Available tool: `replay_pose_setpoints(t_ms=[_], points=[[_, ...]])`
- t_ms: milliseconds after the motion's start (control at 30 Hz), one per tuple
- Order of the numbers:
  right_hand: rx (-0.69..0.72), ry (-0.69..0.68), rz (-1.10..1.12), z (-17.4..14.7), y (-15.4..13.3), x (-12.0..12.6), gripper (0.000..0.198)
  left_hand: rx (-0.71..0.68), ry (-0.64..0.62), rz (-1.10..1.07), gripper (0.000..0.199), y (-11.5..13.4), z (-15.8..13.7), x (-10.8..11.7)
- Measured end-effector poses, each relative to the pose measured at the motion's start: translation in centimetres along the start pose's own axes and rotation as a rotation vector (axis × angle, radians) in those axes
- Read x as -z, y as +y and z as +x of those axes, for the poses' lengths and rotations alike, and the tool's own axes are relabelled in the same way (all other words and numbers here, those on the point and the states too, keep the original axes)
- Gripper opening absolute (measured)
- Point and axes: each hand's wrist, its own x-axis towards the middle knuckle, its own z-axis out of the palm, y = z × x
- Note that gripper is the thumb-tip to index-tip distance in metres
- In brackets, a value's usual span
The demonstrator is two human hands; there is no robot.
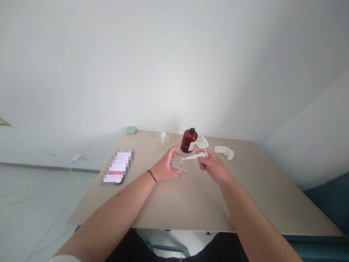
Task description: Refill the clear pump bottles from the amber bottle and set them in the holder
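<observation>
My left hand (167, 166) is curled around a small clear container (176, 162), with thumb and fingers on its opposite sides. The container looks see-through, and its exact shape is hard to make out. My right hand (214, 166) grips a white pump-like piece (197, 155) with a slim stem. That stem points left, and its tip is at the clear container; whether it is inside I cannot tell. Just behind both hands stands an amber bottle (188, 141) with a black cap and a white label.
Behind my left hand is a clear square container (163, 142) with a white nozzle-like top. Crumpled white tissues (225, 151) lie at the right. A phone (118, 166) with a blurred screen rests at the left, and a small green case (131, 130) sits at the back corner.
</observation>
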Motion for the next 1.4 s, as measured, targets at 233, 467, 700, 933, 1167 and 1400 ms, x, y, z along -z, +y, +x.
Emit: replay_pose_setpoints(t_ms=[233, 467, 700, 933, 1167, 1400], points=[[0.021, -0.018, -0.053, 0.1, -0.1, -0.1, 0.026, -0.001, -0.006, 0.021, 0.104, 0.2, 0.0, 0.1], [0.026, -0.009, -0.119, -0.1, -0.1, 0.1, 0.025, -0.003, -0.005, 0.013, 0.105, 0.1, 0.0, 0.1], [0.038, 0.019, -0.093, -0.2, 0.5, 0.4, 0.025, -0.011, -0.012, -0.011, 0.105, -0.2, 0.0, 0.0], [-0.03, 0.041, 0.263, -0.4, 1.6, 1.2, 0.033, 0.019, -0.016, -0.036, 0.105, -0.2, 0.0, -0.1], [0.03, 0.206, 0.3, 1.5, 2.2, 4.2, 0.04, 0.064, -0.043, -0.052, 0.105, -0.1, -0.1, 0.0], [0.113, 0.618, -0.283, 7.7, 4.5, 8.0, 0.037, 0.085, -0.047, -0.064, 0.104, -0.3, -0.1, 0.0]])
